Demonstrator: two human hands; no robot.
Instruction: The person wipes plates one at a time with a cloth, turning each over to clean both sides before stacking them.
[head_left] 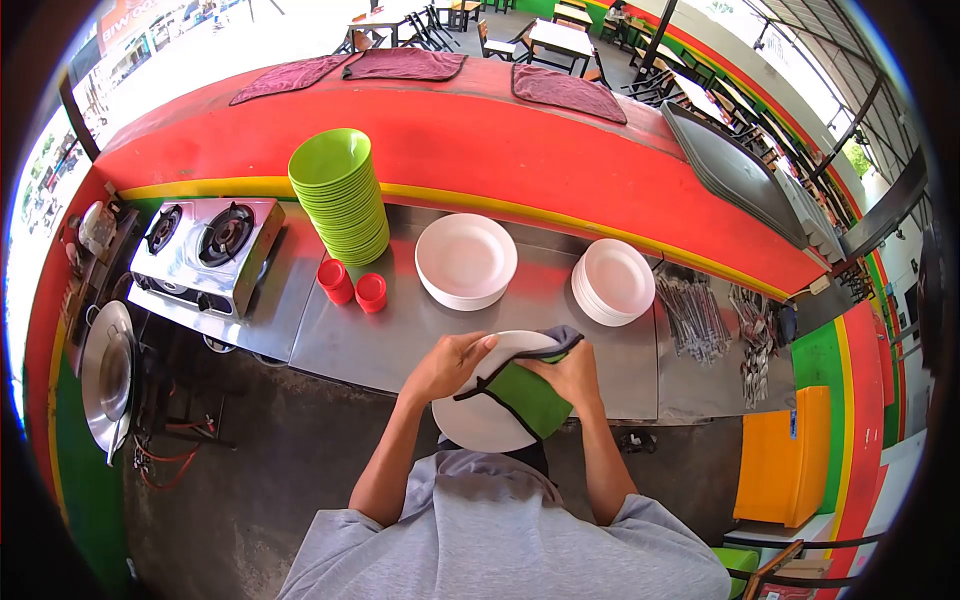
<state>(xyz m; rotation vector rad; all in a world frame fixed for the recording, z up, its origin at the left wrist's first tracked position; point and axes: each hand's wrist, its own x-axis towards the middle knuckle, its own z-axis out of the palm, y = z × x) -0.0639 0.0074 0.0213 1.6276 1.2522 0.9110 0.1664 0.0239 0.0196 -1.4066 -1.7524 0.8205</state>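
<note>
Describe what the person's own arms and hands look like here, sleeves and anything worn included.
Each grip is a bare, five-fingered human hand, ungloved: left hand and right hand. Both forearms are uncovered, with no watch or bracelet showing; rings are too small to judge. The loose T-shirt is plain light grey, its short sleeves ending near the elbows.

An open-air restaurant's kitchen counter: a two-burner gas stove (205,240), stacked green bowls (340,195), cutlery piles (695,318), dining tables (561,39) beyond.
</note>
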